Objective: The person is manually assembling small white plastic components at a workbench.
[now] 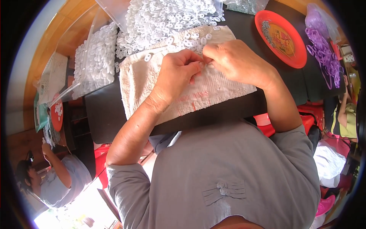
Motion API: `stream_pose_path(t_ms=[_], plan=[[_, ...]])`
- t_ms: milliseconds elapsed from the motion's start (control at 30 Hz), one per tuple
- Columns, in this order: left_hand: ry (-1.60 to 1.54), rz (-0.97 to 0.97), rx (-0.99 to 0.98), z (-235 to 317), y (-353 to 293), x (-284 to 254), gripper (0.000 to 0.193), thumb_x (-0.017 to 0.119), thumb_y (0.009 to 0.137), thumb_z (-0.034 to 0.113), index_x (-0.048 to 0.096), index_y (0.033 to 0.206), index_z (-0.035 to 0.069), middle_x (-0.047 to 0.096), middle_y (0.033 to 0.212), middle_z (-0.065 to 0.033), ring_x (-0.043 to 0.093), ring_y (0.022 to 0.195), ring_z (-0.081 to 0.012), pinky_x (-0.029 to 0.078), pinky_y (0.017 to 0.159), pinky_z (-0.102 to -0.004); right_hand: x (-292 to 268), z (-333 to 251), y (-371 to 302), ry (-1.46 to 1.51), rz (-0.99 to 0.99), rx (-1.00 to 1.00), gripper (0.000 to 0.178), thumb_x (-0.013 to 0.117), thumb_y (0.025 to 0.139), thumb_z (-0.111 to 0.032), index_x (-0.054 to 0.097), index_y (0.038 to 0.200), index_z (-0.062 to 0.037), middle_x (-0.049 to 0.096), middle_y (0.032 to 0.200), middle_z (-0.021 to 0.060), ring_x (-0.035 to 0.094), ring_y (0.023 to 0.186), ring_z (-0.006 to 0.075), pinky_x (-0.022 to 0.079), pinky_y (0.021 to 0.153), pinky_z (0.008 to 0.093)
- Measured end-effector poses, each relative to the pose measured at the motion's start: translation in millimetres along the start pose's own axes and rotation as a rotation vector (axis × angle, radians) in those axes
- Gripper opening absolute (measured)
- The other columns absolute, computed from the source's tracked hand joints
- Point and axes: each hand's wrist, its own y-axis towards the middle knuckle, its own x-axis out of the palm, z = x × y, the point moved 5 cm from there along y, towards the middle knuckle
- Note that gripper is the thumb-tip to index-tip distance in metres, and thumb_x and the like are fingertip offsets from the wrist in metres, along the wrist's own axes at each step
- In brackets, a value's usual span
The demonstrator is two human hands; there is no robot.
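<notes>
My left hand and my right hand meet over a beige towel spread on the dark table. Both are closed, thumbs and fingertips pinched together almost tip to tip. Whatever lies between the fingertips is too small and too covered to make out. Just beyond my hands, several small white oval plastic pieces with two holes lie loose on the towel. One such piece sits apart, left of my left hand. A large heap of white pieces rises behind the towel.
At the right stands a red oval plate with small metal parts along its side. Purple straps lie beyond it. A clear bag of white pieces stands left. Another person sits at lower left; another person's arm shows far right.
</notes>
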Motion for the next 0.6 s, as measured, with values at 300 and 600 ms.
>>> stream_pose_path(t_ms=[300, 600], plan=[[-0.188, -0.031, -0.078, 4.4, -2.4, -2.1, 0.016, 0.062, 0.090, 0.012, 0.069, 0.096, -0.001, 0.064, 0.072, -0.0035, 0.055, 0.055, -0.0070, 0.037, 0.044, -0.0192, 0.0, -1.2, 1.4, 0.030, 0.058, -0.020, 0.012, 0.061, 0.083, -0.008, 0.050, 0.085, -0.0037, 0.059, 0.076, 0.0128, 0.059, 0.070, 0.0350, 0.043, 0.059, 0.0436], [-0.283, -0.045, -0.150, 3.8, -5.7, -6.8, 0.015, 0.060, 0.089, 0.013, 0.067, 0.091, -0.001, 0.064, 0.070, -0.0061, 0.056, 0.052, -0.0102, 0.037, 0.040, -0.0214, -3.1, -6.1, 4.5, 0.146, 0.108, -0.034, 0.008, 0.062, 0.083, -0.003, 0.054, 0.086, -0.0031, 0.060, 0.078, 0.0108, 0.061, 0.070, 0.0314, 0.046, 0.058, 0.0374]])
